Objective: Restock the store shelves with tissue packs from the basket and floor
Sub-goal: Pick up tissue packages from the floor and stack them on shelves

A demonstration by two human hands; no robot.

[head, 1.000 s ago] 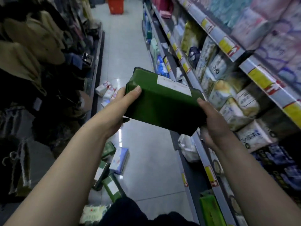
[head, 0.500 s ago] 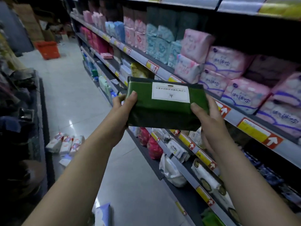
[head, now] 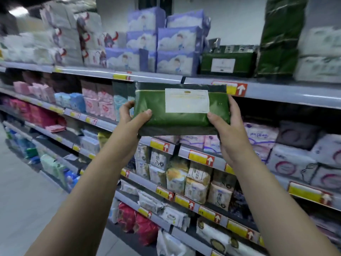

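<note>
I hold a dark green tissue pack [head: 156, 115] with a white label, flat and level, in front of the shelving. My left hand [head: 132, 119] grips its left end with the thumb on the front face. Its right end sits in the grip of my right hand [head: 227, 132], thumb on the front. The pack is raised just below the top shelf edge [head: 276, 91]. On that top shelf lies a matching green pack [head: 227, 64], with a taller stack of green packs [head: 280, 36] to its right.
Purple packs [head: 166, 47] fill the top shelf to the left, white packs [head: 319, 54] the far right. Lower shelves hold pink, white and beige packs behind yellow price tags [head: 201, 157]. The grey aisle floor [head: 22, 191] lies at lower left.
My view has swung from the aisle floor up to the shelves. Both hands have lifted the green pack from waist height up near the top shelf and levelled it.
</note>
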